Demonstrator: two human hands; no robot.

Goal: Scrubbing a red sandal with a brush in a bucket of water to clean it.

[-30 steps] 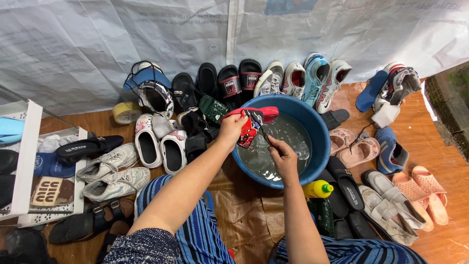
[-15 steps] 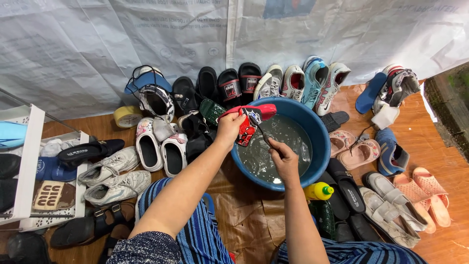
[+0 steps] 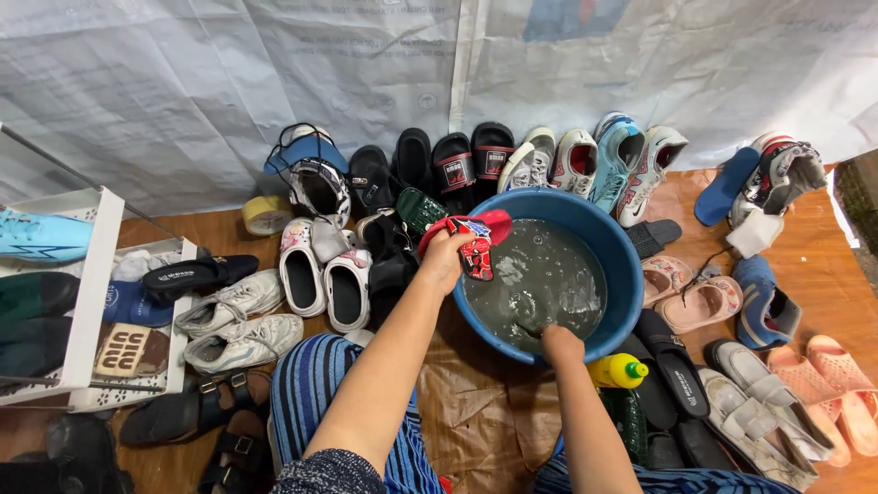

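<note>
A yellow detergent bottle [image 3: 615,370] with green cap stands beside the blue basin [image 3: 618,261].

White sneakers [image 3: 240,320], pink sandals [image 3: 695,291], yellow-capped bottle [image 3: 618,370], white shelf [image 3: 87,302], grey tarp [image 3: 229,82].

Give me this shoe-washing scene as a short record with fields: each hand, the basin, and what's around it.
Left hand: grips a red slide sandal over the basin's left rim
Right hand: dipped into the water at the near rim
Basin: blue, round, holding murky water
Near basin: yellow bottle at its right front
Surroundings: many shoes and sandals on a brown floor, white sheet behind
</note>
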